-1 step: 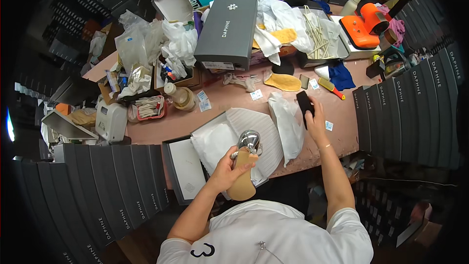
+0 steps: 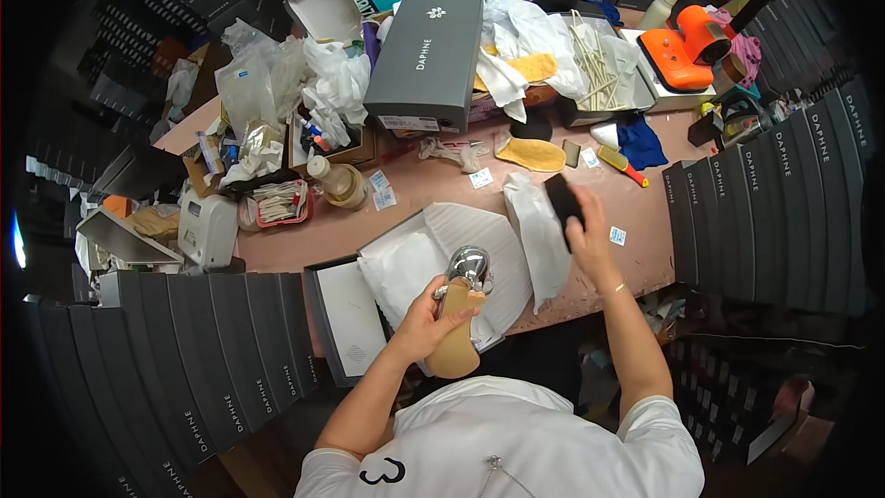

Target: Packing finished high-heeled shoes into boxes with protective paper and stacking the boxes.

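Near the front edge of the desk, the left hand grips a silver-toed shoe, the right hand a black pad.

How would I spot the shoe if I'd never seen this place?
Start at the pink table and find the open grey box along its near edge. Over that box, the person's left hand holds the shoe. Its mirror-like silver end and smooth tan sole set it apart from the white paper beyond it.
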Demonstrator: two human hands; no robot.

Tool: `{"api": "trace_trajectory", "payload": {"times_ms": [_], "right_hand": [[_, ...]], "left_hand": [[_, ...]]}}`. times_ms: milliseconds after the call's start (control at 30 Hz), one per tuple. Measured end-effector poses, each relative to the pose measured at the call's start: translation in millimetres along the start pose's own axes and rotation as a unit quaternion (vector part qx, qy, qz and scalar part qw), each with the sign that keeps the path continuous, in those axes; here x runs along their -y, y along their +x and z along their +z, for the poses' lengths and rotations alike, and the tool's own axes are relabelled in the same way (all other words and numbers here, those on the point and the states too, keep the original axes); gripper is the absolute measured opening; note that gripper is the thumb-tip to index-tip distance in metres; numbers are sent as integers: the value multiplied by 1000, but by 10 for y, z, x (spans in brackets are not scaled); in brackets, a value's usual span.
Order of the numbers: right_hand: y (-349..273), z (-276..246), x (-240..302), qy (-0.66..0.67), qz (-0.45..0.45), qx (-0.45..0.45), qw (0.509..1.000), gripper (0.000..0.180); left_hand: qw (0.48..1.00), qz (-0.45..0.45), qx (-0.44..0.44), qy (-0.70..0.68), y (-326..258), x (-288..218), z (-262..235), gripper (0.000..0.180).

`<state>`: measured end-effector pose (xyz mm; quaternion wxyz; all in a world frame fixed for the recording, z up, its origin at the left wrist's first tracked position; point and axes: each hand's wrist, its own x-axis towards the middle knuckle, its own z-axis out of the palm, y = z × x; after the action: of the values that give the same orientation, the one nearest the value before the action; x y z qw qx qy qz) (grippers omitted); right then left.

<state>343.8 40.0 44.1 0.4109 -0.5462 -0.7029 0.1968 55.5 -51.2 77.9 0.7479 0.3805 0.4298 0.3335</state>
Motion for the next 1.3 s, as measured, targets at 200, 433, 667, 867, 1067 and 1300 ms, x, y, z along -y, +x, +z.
{"api": "trace_trajectory", "payload": {"times_ms": [200, 433, 667, 867, 1067, 1300], "right_hand": [[-81, 73, 574, -194, -278, 119, 933, 38], [-229, 28, 1273, -119, -325, 134, 929, 35], [-501, 95, 1454, -16, -271, 118, 955, 44], [-354, -28, -492, -95, 83, -47, 991, 36], [-470, 330, -710, -61, 136, 99, 984, 57], [-680, 638, -733, -118, 213, 208, 947, 63]], "left_hand": [[998, 16, 62, 13, -260, 86, -21, 39], [984, 47, 52, 162, -461, -88, -57, 37], [999, 27, 27, 38, -525, -11, -75, 37], [964, 179, -53, 188, -441, 95, -45, 40], [726, 260, 0, 637, -58, 882, -453, 35], [727, 84, 19, 681, -264, 1130, -830, 37]]}}
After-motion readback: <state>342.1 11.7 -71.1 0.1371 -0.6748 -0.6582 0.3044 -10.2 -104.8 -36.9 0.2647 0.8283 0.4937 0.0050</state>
